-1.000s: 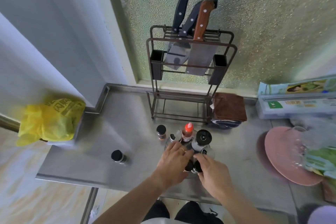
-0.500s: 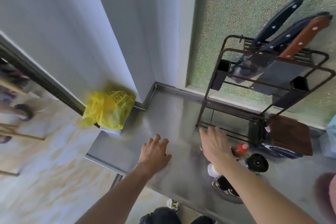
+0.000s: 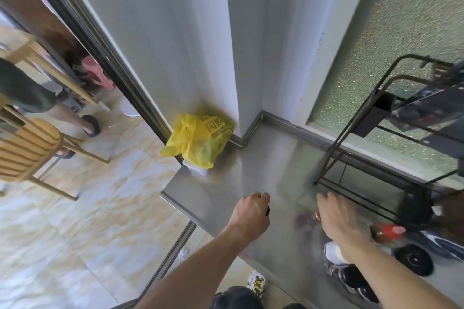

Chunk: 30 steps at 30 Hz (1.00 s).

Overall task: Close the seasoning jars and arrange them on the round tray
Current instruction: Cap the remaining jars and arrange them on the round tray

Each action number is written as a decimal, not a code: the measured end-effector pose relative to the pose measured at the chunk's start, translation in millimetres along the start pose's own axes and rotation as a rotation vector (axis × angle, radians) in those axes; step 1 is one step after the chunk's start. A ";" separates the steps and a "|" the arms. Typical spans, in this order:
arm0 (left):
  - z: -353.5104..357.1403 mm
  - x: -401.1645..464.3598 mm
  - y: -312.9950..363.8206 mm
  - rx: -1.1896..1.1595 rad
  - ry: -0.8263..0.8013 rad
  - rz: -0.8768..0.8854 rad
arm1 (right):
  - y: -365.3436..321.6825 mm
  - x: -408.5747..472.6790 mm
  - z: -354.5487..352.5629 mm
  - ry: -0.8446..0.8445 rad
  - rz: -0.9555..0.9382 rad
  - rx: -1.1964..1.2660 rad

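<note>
The tray sits at the surface's near edge, crowded with jars under the right forearm, so a careless sweep could topple them. Left hand is closed over a dark-capped jar near the left edge; only its cap shows past the fingers. Right hand is blurred: cannot tell its grip.
</note>
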State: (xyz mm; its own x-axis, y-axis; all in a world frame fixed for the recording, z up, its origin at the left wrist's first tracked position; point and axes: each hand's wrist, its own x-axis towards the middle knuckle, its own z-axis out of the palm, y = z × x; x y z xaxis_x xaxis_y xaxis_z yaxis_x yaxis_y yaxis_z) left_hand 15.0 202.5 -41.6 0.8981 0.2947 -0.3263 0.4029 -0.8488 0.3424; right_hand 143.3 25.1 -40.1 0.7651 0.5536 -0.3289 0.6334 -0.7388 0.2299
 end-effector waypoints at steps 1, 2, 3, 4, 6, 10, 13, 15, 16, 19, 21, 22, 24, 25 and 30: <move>-6.1 -0.4 5.5 -0.018 0.036 0.013 | 0.2 -2.6 -8.6 0.019 -0.006 0.063; -13.1 -0.9 12.8 -0.043 0.077 0.036 | 1.1 -6.7 -17.4 0.043 -0.009 0.129; -21.6 -2.3 22.4 -0.072 0.120 0.065 | 3.0 -11.7 -26.7 0.078 -0.005 0.207; -30.9 -3.8 33.3 -0.101 0.162 0.101 | 5.9 -18.7 -37.4 0.112 0.001 0.300; -49.8 -8.3 59.6 -0.149 0.226 0.184 | 17.5 -36.2 -55.9 0.176 0.006 0.450; -73.1 -15.2 114.8 -0.187 0.271 0.365 | 62.8 -79.6 -75.9 0.266 0.040 0.579; -70.5 -16.6 154.1 -0.213 0.233 0.481 | 106.6 -111.0 -73.2 0.263 0.090 0.626; -60.1 -15.9 176.8 -0.231 0.208 0.550 | 132.8 -128.7 -63.0 0.263 0.127 0.655; -53.6 -15.5 186.9 -0.235 0.194 0.583 | 143.3 -136.0 -56.4 0.262 0.146 0.671; -30.4 -12.2 208.1 -0.224 0.118 0.631 | 161.5 -151.8 -33.2 0.251 0.188 0.711; -15.2 -10.9 216.4 -0.202 0.070 0.625 | 164.9 -156.9 -18.3 0.231 0.198 0.713; -7.8 -10.8 218.8 -0.192 0.051 0.617 | 164.9 -157.6 -11.5 0.224 0.202 0.718; 4.8 -11.5 222.8 -0.158 0.016 0.588 | 162.6 -155.9 -0.8 0.203 0.199 0.745; 10.4 -12.1 223.8 -0.130 -0.007 0.570 | 159.4 -153.8 4.0 0.182 0.193 0.754; 39.3 -14.1 222.7 0.034 -0.054 0.536 | 137.8 -143.5 22.4 0.136 0.167 0.586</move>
State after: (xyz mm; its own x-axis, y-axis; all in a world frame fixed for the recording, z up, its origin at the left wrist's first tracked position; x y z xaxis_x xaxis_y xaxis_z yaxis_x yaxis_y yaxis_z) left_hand 85.2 -7.9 4.7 0.9656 -0.2059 -0.1589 -0.1163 -0.8882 0.4446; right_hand 118.2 -164.8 18.3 0.8809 0.4276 -0.2030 0.3646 -0.8865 -0.2850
